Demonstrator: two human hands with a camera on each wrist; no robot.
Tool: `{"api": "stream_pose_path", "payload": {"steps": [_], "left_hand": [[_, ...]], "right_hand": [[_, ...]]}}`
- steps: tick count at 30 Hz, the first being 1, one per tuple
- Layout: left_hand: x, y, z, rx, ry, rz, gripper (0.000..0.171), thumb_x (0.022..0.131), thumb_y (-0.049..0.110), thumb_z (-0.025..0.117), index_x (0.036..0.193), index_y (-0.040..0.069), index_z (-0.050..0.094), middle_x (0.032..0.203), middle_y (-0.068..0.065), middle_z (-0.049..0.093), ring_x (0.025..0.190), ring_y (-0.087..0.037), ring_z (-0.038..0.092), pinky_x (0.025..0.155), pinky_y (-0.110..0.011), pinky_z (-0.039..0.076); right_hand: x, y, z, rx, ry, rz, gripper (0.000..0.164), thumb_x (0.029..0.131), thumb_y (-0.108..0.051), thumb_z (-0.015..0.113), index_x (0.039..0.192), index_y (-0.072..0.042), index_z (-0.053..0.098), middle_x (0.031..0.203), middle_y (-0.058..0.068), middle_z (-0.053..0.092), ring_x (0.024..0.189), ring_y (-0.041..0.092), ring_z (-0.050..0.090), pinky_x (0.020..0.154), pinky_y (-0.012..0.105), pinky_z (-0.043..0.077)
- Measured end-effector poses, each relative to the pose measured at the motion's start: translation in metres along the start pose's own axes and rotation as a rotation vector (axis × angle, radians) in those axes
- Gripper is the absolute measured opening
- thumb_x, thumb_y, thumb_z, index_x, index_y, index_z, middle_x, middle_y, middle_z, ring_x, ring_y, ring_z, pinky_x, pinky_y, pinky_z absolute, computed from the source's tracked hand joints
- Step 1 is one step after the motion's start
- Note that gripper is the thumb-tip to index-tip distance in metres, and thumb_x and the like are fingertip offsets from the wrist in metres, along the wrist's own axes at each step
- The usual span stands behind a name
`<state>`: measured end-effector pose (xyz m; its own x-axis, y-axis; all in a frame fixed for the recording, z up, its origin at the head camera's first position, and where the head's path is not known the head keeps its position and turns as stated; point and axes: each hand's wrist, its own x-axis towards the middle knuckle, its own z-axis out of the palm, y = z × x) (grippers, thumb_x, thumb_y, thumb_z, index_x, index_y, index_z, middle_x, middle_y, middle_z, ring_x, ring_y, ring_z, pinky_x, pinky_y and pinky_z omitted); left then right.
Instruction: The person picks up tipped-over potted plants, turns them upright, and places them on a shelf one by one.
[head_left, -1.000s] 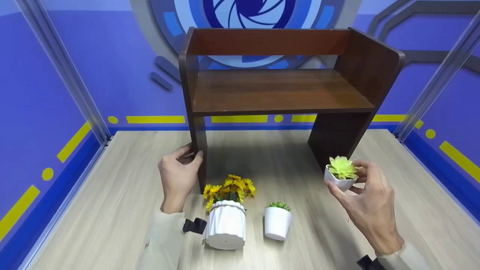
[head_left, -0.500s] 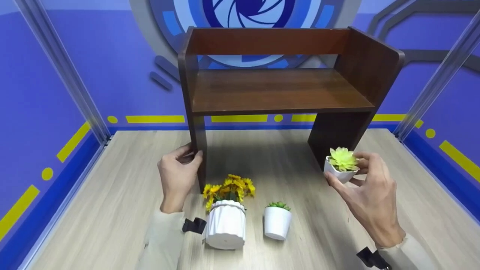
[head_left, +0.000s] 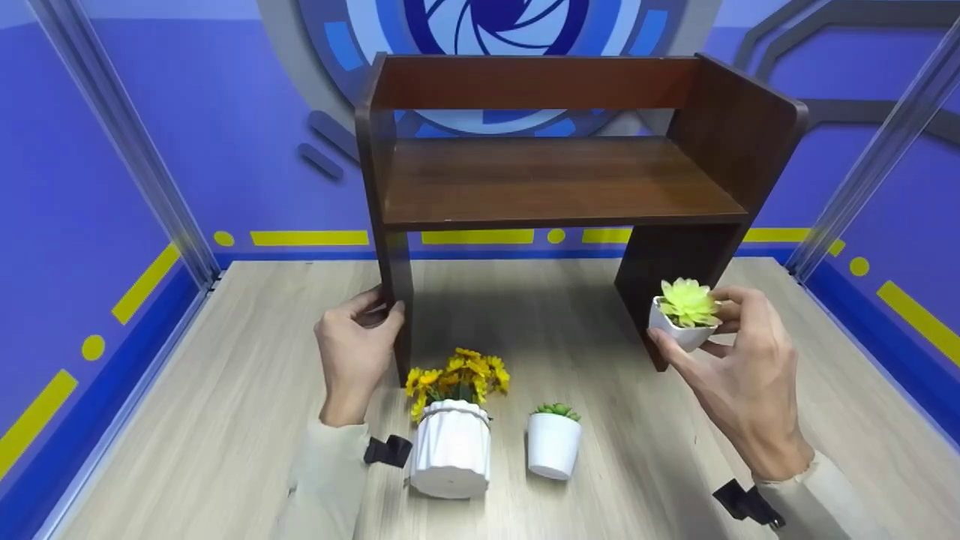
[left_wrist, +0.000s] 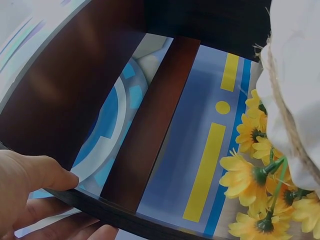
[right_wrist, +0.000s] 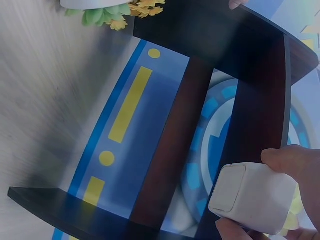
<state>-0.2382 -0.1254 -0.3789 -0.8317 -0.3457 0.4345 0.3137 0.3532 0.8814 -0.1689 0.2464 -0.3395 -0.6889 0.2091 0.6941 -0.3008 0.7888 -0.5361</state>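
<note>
My right hand (head_left: 746,367) holds a small white square pot with a light green succulent (head_left: 688,304) between thumb and fingers, raised in front of the shelf's right side panel. In the right wrist view the white pot (right_wrist: 252,197) shows its underside. My left hand (head_left: 358,337) grips the front edge of the left side panel of a dark brown wooden shelf (head_left: 555,180). The left thumb (left_wrist: 55,172) lies on the panel's inner side, the fingers outside. By the left wrist stands a white ribbed pot of yellow flowers (head_left: 451,450); right of it is a round white succulent pot (head_left: 554,444).
The shelf stands on a light wood table (head_left: 247,390). Behind it rises a blue printed wall (head_left: 225,135) with yellow marks. Metal posts (head_left: 142,150) stand at the back corners. The shelf has an open lower bay and a back rail (head_left: 540,84).
My right hand has risen with the small succulent pot, from low beside the right panel's front edge to higher along it. The left hand stays on the left panel.
</note>
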Motion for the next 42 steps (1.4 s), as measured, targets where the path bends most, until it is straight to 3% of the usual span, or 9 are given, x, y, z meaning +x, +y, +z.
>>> {"api": "stream_pose_path", "payload": {"steps": [42], "left_hand": [[0.000,-0.001,0.000,0.007,0.004,0.019,0.028,0.083,0.008,0.079,0.111,0.003,0.079,0.098,-0.017,0.079,0.080,-0.027,0.078,0.066,-0.010,0.056]], "right_hand": [[0.050,-0.025,-0.007,0.022,0.061,-0.026,0.066,0.071,-0.027,0.093,0.120,0.003,0.059,0.107,0.014,0.064,0.085,0.001,0.054,0.065,-0.003,0.044]]}}
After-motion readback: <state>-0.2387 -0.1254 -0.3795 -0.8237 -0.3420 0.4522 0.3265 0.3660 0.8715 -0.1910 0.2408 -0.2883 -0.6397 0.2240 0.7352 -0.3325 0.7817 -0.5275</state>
